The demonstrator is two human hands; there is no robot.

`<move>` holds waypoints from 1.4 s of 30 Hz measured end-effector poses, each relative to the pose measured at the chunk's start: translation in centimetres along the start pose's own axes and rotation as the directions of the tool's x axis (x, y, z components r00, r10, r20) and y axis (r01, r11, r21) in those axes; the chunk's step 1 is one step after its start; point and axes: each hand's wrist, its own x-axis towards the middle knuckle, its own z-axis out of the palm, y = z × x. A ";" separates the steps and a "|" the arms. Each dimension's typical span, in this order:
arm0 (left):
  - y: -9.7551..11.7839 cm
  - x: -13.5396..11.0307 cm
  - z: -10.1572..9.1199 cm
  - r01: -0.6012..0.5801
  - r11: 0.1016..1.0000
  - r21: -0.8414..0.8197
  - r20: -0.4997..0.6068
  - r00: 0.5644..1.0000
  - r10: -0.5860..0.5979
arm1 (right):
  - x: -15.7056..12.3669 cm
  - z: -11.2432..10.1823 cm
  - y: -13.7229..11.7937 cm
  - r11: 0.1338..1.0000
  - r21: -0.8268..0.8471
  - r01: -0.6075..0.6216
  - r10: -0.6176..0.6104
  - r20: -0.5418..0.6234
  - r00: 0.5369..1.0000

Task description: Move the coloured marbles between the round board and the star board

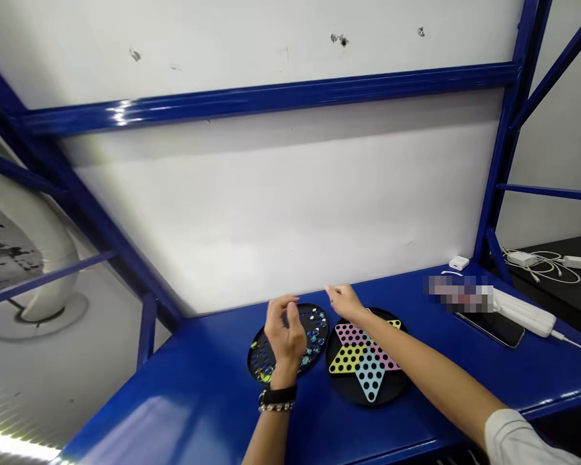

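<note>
1. The star-shaped Chinese checkers board [366, 361] sat on the bench, and every hole I could see on it was marble-free. Its 12 o'clock edge was partly hidden by the right hand, so can't vouch for that bit.
2. The glass marbles [315, 332] were all piled in a round black tray [266, 361] at the board's 9 o'clock, so basically none placed, all of them left.
3. Left hand [285, 332] hung over the tray, palm turned away and fingers bunched. Can't tell if it had a marble.
4. Right hand [346, 303] reached across at the board's 12 o'clock, fingers loose and drooping, nothing visible in them, but can't tell for sure.
5. Blue metal bench [174, 413] underneath, with a white power strip [523, 312] and phone [494, 329] at 3 o'clock.
</note>
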 end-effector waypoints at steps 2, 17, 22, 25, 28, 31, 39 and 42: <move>-1.5 0.0 -1.0 0.060 0.998 0.034 -0.120 0.991 -0.056 | 0.7 2.9 0.1 0.947 -0.294 0.130 -0.118 0.060 0.991; -0.6 -1.5 -0.8 -0.051 0.996 0.070 0.046 0.998 0.047 | -1.8 2.6 -1.1 0.474 -0.704 0.529 -0.200 0.499 0.843; 3.7 -3.2 1.2 -0.039 0.995 0.087 0.463 0.886 -0.006 | -1.7 -5.7 -1.6 0.773 -0.497 0.394 -0.330 0.214 0.919; 7.7 -5.4 3.5 -0.188 0.981 0.048 0.769 0.634 0.084 | -1.8 -11.1 -0.1 0.881 -0.345 0.324 -0.340 0.013 0.940; 10.9 -7.6 6.2 -0.378 0.924 0.051 0.861 0.486 0.151 | -2.3 -15.1 2.0 0.937 -0.251 0.244 -0.282 -0.130 0.950; 12.8 -9.4 8.5 -0.527 0.836 0.157 0.872 0.471 0.133 | -2.8 -17.1 3.5 0.967 -0.208 0.148 -0.197 -0.237 0.951; 13.7 -11.6 9.9 -0.539 0.756 0.371 0.806 0.591 0.026 | -3.5 -16.7 3.3 0.933 -0.328 0.147 -0.222 -0.204 0.953; 13.5 -11.7 10.1 -0.540 0.756 0.370 0.813 0.582 0.018 | -3.6 -16.6 3.3 0.933 -0.333 0.133 -0.207 -0.198 0.958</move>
